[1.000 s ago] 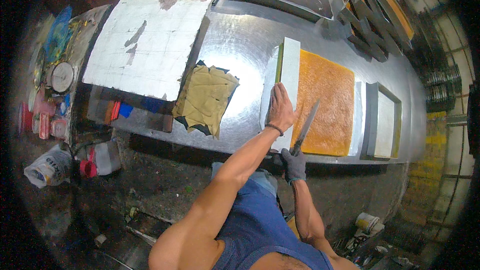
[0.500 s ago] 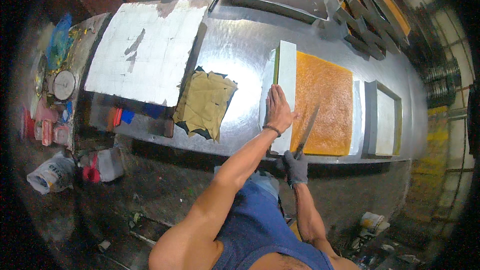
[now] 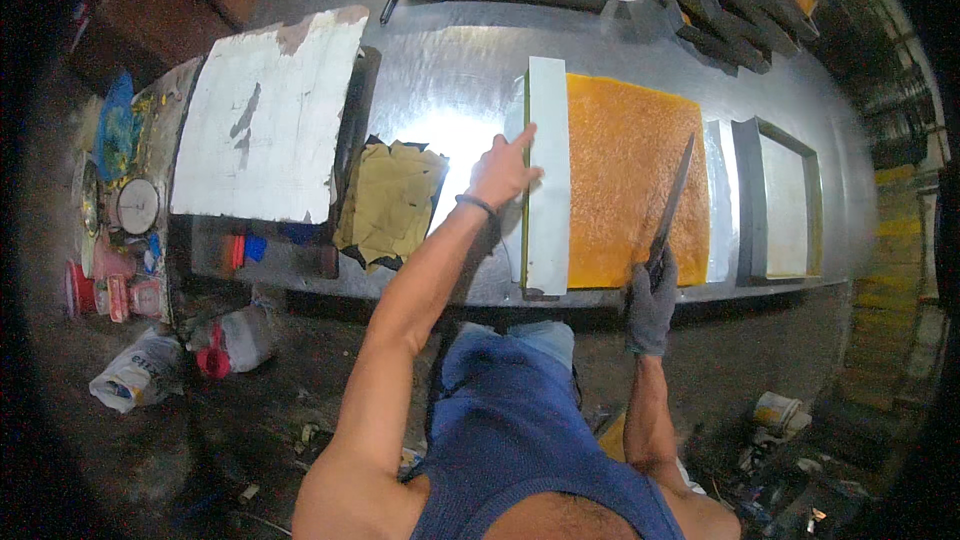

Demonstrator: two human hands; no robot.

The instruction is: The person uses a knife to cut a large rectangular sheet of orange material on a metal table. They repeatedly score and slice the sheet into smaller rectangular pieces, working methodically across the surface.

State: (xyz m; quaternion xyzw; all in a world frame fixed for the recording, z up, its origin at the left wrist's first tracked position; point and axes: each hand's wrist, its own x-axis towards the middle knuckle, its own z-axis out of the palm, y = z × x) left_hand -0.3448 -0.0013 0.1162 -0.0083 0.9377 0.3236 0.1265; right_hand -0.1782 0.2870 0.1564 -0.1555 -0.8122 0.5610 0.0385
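Observation:
A flat orange-brown slab with a grainy, glossy top [image 3: 625, 175] lies on the metal table. Along its left side runs a long pale bar with a greenish side [image 3: 548, 210]. My bare left hand [image 3: 505, 172] is at the bar's left edge, forefinger and thumb apart and resting on it; its other fingers look partly bent. In a grey glove, my right hand [image 3: 652, 308] grips a long knife [image 3: 675, 198] by its dark handle at the slab's near edge. The blade slants away over the slab's right part, tip toward the far right corner; whether it touches is unclear.
A rectangular metal frame [image 3: 750, 202] stands right of the slab. Folded tan cloths [image 3: 392, 202] and a worn white board [image 3: 265, 120] lie to the left. Metal bars [image 3: 715, 10] are piled at the far right. A dial scale [image 3: 138, 205] is at far left.
My left hand has slid from lying flat across the bar to its left edge. My right hand has carried the knife rightward over the slab. The view has shifted slightly.

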